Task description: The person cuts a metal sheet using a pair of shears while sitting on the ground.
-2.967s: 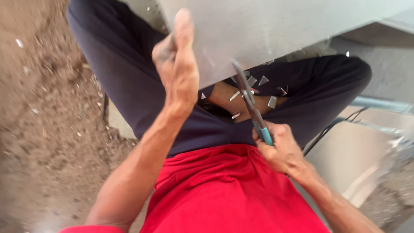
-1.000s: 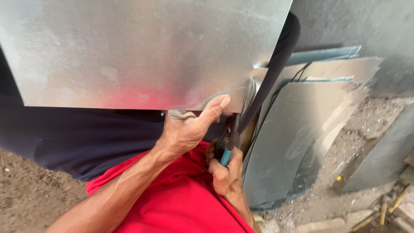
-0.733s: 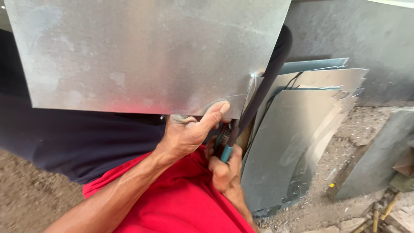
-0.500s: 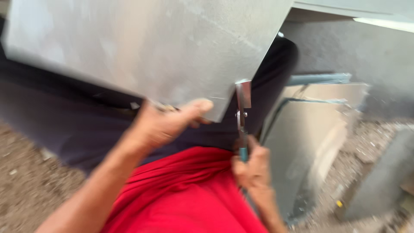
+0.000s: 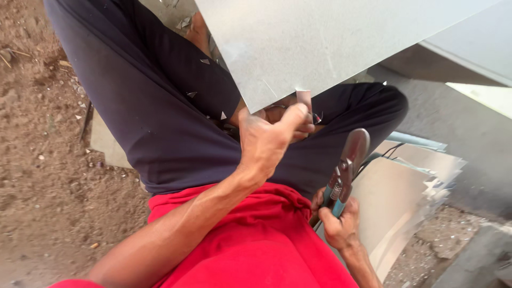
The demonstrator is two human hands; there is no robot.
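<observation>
Snips [image 5: 348,162] now pulled clear of metal sheet [image 5: 320,48] — right hand [image 5: 337,224] clenched on handles, left hand [image 5: 272,140] pinching sheet's cut edge — cut paused.

One camera only, worn on the person's head, looks steeply down along the torso at close range. The left hand [image 5: 269,141] sits near frame centre, the right hand [image 5: 338,226] lower right, with the dirt ground [image 5: 42,160] along the left edge.
</observation>
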